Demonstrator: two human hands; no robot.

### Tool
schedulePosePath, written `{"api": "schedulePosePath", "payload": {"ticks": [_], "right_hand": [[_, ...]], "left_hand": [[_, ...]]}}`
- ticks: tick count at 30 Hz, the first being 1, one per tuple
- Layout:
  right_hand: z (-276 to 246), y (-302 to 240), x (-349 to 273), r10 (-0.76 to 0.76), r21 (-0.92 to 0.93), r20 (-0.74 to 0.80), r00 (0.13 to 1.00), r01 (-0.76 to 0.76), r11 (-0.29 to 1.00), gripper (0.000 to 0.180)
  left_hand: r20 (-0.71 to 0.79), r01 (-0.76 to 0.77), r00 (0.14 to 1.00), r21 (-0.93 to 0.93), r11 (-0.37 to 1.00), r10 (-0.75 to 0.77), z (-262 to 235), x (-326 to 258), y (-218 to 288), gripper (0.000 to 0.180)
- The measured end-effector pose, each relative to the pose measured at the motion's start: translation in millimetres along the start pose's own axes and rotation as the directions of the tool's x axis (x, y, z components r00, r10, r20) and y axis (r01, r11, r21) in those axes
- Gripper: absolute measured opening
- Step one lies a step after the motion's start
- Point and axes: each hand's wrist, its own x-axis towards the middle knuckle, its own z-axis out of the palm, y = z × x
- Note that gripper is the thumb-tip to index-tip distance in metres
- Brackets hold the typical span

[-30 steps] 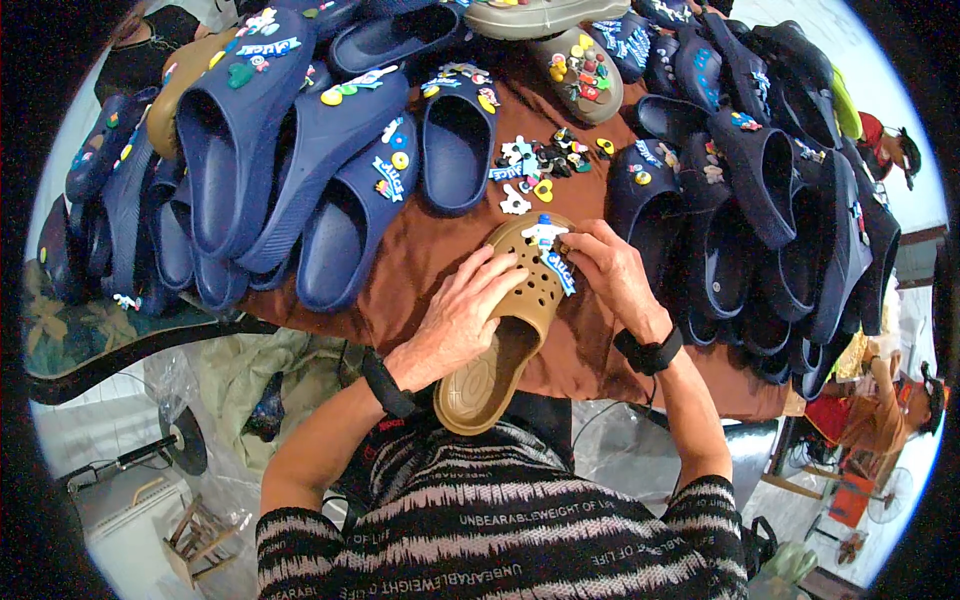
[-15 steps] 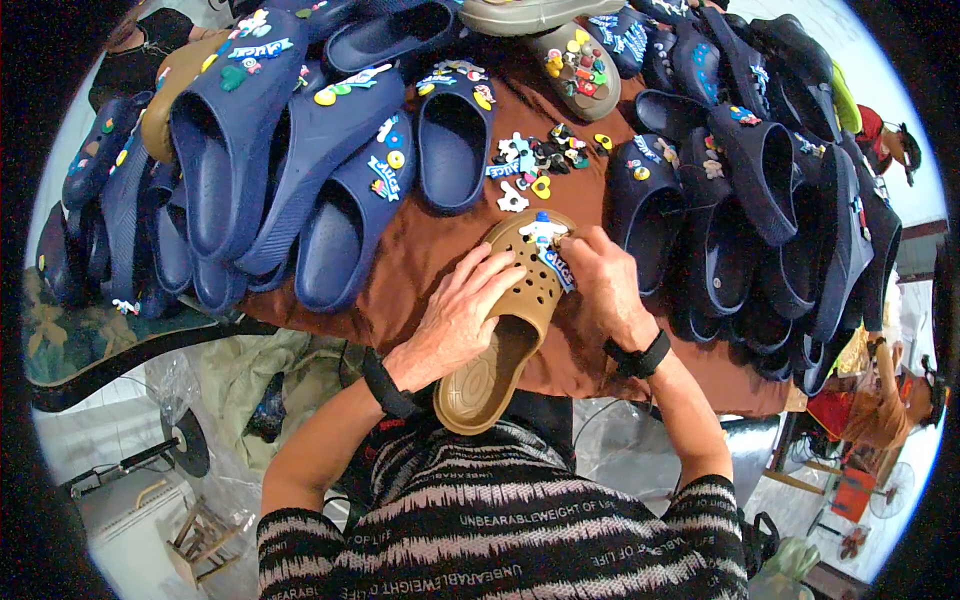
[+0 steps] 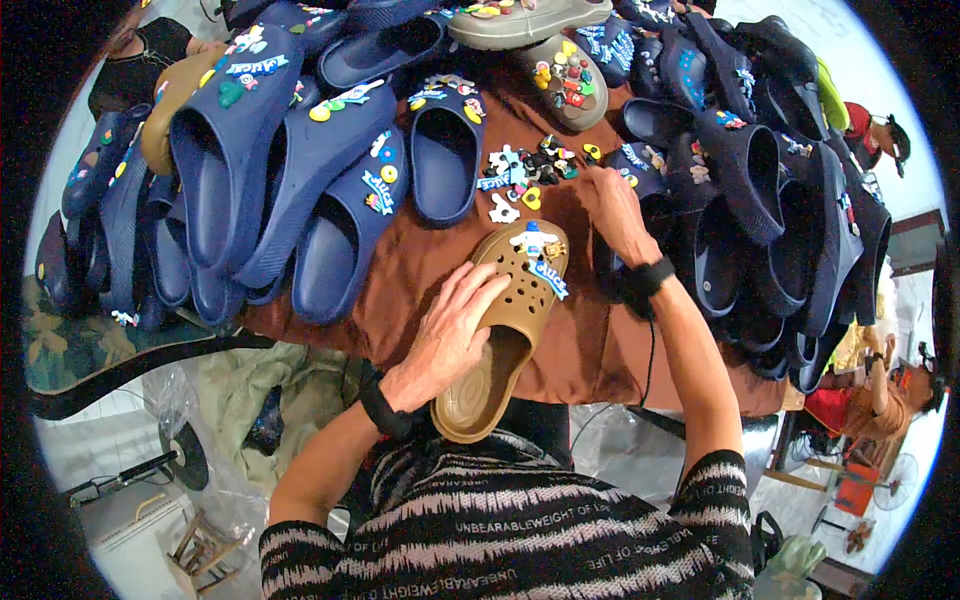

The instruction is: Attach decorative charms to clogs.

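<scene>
My left hand (image 3: pixel 457 325) is closed around the side of a tan clog (image 3: pixel 525 312), fingers over its holed upper and the thumb side by the opening. The clog lies tilted, toe away from me. On its upper sit a white figure charm with a blue hat (image 3: pixel 534 240), a small brown charm (image 3: pixel 553 250) and a blue lettered charm (image 3: pixel 549 279). My right hand (image 3: pixel 614 212) is at the right of a loose pile of charms (image 3: pixel 530 168), with a yellow charm (image 3: pixel 592 152) just beyond its fingers. Its fingers are bent together; anything in them is hidden.
Navy clogs (image 3: pixel 345 240) with charms crowd the left of the brown cloth (image 3: pixel 400 290); more dark clogs (image 3: pixel 790 190) are heaped on the right. Grey-brown clogs (image 3: pixel 567 85) lie at the back. A black cable (image 3: pixel 650 365) hangs near my right wrist. Other people (image 3: pixel 895 395) are at the far right.
My right hand has left the clog's upper and moved away to the charm pile, uncovering the small brown charm. My left hand still holds the clog, which has shifted slightly.
</scene>
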Motion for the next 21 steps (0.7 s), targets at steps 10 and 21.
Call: {"api": "schedulePosePath", "payload": {"ticks": [10, 21], "right_hand": [[46.1, 59.5, 74.1, -0.078, -0.725, 0.056, 0.995, 0.094, 0.682, 0.02], [30.8, 7.1, 45.3, -0.116, -0.27, 0.213, 0.97, 0.173, 0.947, 0.032]], "left_hand": [[-0.027, 0.049, 0.998, -0.057, 0.997, -0.05, 6.7, -4.0, -3.7, 0.072], [-0.052, 0.04, 0.998, -0.042, 0.998, -0.042, 5.4, -6.9, -6.7, 0.07]]}}
